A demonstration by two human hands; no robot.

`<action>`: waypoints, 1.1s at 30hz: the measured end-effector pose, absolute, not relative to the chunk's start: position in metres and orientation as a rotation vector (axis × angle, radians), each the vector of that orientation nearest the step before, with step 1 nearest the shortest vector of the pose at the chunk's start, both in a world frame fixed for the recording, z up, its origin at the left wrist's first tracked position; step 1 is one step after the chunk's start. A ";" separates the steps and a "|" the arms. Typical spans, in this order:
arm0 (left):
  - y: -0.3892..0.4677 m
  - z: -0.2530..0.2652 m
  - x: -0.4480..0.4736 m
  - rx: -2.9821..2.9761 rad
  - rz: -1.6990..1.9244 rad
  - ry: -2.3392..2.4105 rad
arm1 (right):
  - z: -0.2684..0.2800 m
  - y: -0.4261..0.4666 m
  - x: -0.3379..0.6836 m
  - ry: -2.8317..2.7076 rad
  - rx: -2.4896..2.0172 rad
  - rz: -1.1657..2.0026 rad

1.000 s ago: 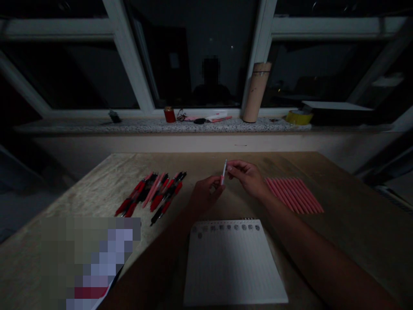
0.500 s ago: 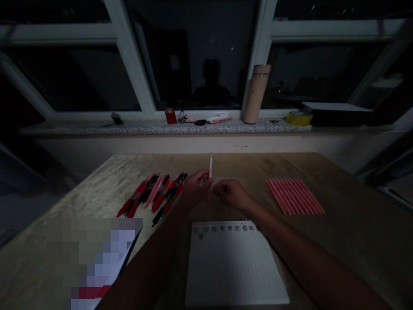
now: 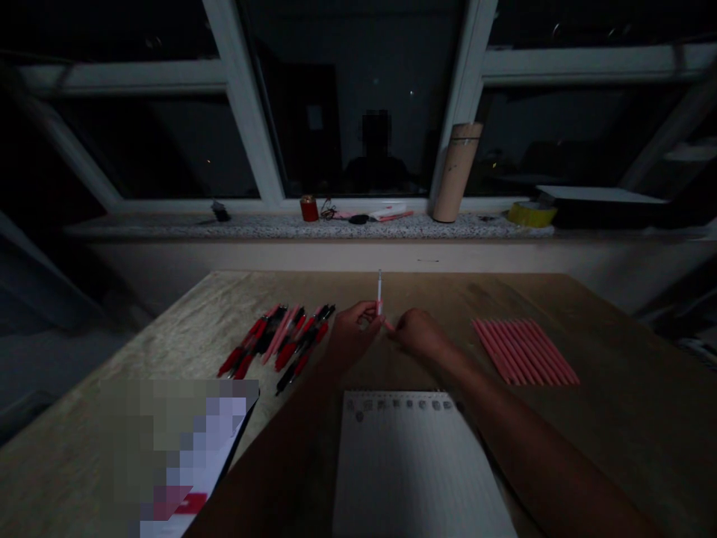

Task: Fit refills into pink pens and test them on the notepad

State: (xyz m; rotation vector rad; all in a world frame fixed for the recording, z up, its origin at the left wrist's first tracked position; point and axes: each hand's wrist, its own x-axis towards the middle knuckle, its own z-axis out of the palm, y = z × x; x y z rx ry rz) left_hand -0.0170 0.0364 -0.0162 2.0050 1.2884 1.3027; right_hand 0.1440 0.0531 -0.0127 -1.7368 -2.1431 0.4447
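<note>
My left hand (image 3: 355, 334) pinches a slim pen (image 3: 379, 290), its pale, thin end pointing up and a pink part at the fingertips. Closed fingers on my right hand (image 3: 421, 334) meet a small pink piece (image 3: 390, 326) between the two hands; whether it joins the pen I cannot tell. Below them lies a spiral notepad (image 3: 414, 463) of lined paper with dark scribbles along its top. Red, black and pink pens (image 3: 277, 340) lie loosely to the left. On the right, several pink pens (image 3: 525, 351) form a neat row.
A sheet with a dark edge (image 3: 229, 441), partly blurred out, lies at the lower left. Behind the table (image 3: 448, 291), the sill (image 3: 269, 226) holds a red jar (image 3: 309, 208), a tall tan cylinder (image 3: 458, 173) and a yellow tape roll (image 3: 531, 215).
The pink piece that hung below my left hand now slants towards my right fingertips. My right hand has turned slightly. The whole view has shifted a little.
</note>
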 end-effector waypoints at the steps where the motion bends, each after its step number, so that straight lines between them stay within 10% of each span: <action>1: 0.035 -0.016 -0.014 2.014 1.296 1.272 | -0.008 0.057 0.153 -2.079 -1.678 0.503; 8: 0.024 -0.016 0.002 2.039 1.224 1.208 | 0.035 0.059 0.186 -1.375 -0.969 1.062; 33: 0.018 -0.023 0.010 2.103 1.118 1.173 | 0.052 0.046 0.180 -1.339 -0.777 1.108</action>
